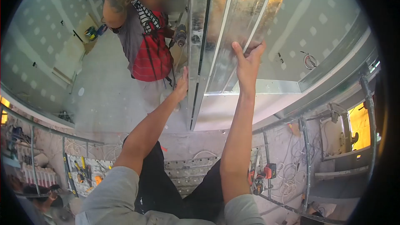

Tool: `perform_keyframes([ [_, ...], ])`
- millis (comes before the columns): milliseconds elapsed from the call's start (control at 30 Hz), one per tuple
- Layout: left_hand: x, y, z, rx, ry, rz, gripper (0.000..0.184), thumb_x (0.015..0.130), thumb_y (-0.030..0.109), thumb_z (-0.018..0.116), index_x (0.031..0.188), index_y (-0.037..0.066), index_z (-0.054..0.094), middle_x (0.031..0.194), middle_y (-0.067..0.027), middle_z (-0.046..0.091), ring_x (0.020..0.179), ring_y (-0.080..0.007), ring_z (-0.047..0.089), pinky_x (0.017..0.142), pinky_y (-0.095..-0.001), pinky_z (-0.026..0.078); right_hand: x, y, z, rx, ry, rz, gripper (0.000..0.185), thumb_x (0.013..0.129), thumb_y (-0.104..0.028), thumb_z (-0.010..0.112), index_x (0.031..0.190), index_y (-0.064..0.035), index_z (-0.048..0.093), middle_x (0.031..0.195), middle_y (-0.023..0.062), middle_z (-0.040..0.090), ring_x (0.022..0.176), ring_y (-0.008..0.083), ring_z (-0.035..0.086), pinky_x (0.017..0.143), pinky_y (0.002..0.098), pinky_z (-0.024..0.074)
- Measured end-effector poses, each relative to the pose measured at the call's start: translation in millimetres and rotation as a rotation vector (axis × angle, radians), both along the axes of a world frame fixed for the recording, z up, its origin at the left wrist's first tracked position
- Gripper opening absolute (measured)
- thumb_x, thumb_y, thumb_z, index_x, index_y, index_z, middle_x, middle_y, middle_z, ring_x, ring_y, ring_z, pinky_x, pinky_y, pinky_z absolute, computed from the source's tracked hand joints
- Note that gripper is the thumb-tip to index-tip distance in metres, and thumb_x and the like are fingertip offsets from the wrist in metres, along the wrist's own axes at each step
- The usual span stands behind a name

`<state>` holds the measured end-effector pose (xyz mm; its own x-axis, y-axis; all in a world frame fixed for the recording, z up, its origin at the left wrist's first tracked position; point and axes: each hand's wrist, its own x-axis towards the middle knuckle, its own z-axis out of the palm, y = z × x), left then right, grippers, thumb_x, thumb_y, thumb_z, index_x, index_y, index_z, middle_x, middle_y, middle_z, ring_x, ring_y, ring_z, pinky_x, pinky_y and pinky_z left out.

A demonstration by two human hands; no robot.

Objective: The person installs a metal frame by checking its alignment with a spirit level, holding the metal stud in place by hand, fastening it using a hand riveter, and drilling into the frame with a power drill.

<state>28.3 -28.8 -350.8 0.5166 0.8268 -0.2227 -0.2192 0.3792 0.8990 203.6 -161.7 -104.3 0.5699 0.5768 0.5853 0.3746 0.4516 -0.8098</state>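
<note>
My left hand [181,85] lies with its fingers stretched upward against the left edge of an upright metal stud [196,75]. Higher up and to the right, my right hand [248,64] has its thumb and fingers wrapped around the lip of a shiny metal channel [233,21]; its fingertips are partly hidden behind the lip. Beyond the stud stands a co-worker in a red and grey shirt [152,56], one arm raised. A drill [180,35] is beside that person, close to the stud; whether a hand grips it cannot be made out.
Below me is a perforated metal platform [189,175] with guard rails [306,158]. Hand tools [83,171] lie on its left, a red cordless tool [270,171] on its right. Cables [287,187] litter the floor. Taped drywall [41,37] surrounds the space.
</note>
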Motion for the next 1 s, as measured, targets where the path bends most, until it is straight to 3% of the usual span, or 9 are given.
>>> perform_keyframes([
  [67, -1.5, 1.2, 1.4, 0.019, 0.006, -0.001, 0.096, 0.098, 0.079, 0.034, 0.159, 0.004, 0.037, 0.160, -0.0112, 0.042, 0.145, -0.0251, 0.040, 0.119, -0.0333, 0.029, -1.7, -4.6, 3.9, 0.034, 0.097, 0.134, 0.097, 0.089, -0.022, 0.083, 0.155, 0.0053, 0.017, 0.135, 0.0150, 0.041, 0.122, 0.0224, 0.047, 0.109, 0.0351, 0.0372],
  [333, 1.2, 28.0, -24.6, 0.032, 0.160, 0.036, 0.089, 0.102, 0.073, 0.034, 0.152, 0.000, 0.047, 0.148, -0.0132, 0.055, 0.136, -0.0270, 0.050, 0.113, -0.0375, 0.037, 2.1, -2.0, -0.9, 0.023, 0.096, 0.130, 0.097, 0.088, -0.022, 0.084, 0.154, 0.0047, 0.018, 0.135, 0.0153, 0.040, 0.120, 0.0219, 0.046, 0.110, 0.0353, 0.0353],
  [433, 10.9, 45.1, -60.8, -0.056, 0.155, 0.028, 0.085, 0.104, 0.069, 0.033, 0.149, -0.002, 0.049, 0.144, -0.0154, 0.058, 0.132, -0.0288, 0.053, 0.110, -0.0404, 0.040, -0.3, -3.0, 1.1, 0.033, 0.058, 0.075, 0.096, 0.088, -0.021, 0.084, 0.154, 0.0049, 0.018, 0.135, 0.0158, 0.039, 0.121, 0.0218, 0.044, 0.111, 0.0353, 0.0344],
  [500, 10.3, 66.3, -85.3, 0.087, 0.177, -0.004, 0.080, 0.106, 0.064, 0.032, 0.147, -0.002, 0.051, 0.142, -0.0178, 0.059, 0.129, -0.0294, 0.055, 0.108, -0.0415, 0.042, -2.4, -0.1, 3.1, 0.037, 0.051, 0.076, 0.096, 0.088, -0.021, 0.084, 0.154, 0.0050, 0.018, 0.136, 0.0159, 0.038, 0.122, 0.0218, 0.043, 0.112, 0.0354, 0.0339],
  [933, 18.3, 53.7, -69.3, 0.138, 0.301, 0.072, 0.074, 0.108, 0.057, 0.031, 0.140, -0.005, 0.056, 0.133, -0.0191, 0.063, 0.124, -0.0276, 0.057, 0.107, -0.0405, 0.042, 0.3, -0.8, -1.2, -0.004, 0.050, 0.032, 0.099, 0.089, -0.024, 0.083, 0.156, 0.0043, 0.016, 0.135, 0.0155, 0.036, 0.123, 0.0235, 0.041, 0.112, 0.0368, 0.0336],
  [1000, 16.4, 49.8, -64.9, 0.098, 0.179, 0.084, 0.073, 0.109, 0.056, 0.031, 0.138, -0.006, 0.058, 0.130, -0.0190, 0.064, 0.120, -0.0275, 0.059, 0.106, -0.0399, 0.042, -0.3, 0.0, -2.6, -0.019, 0.052, 0.031, 0.100, 0.089, -0.025, 0.083, 0.156, 0.0039, 0.015, 0.135, 0.0153, 0.036, 0.123, 0.0237, 0.041, 0.112, 0.0371, 0.0337],
])
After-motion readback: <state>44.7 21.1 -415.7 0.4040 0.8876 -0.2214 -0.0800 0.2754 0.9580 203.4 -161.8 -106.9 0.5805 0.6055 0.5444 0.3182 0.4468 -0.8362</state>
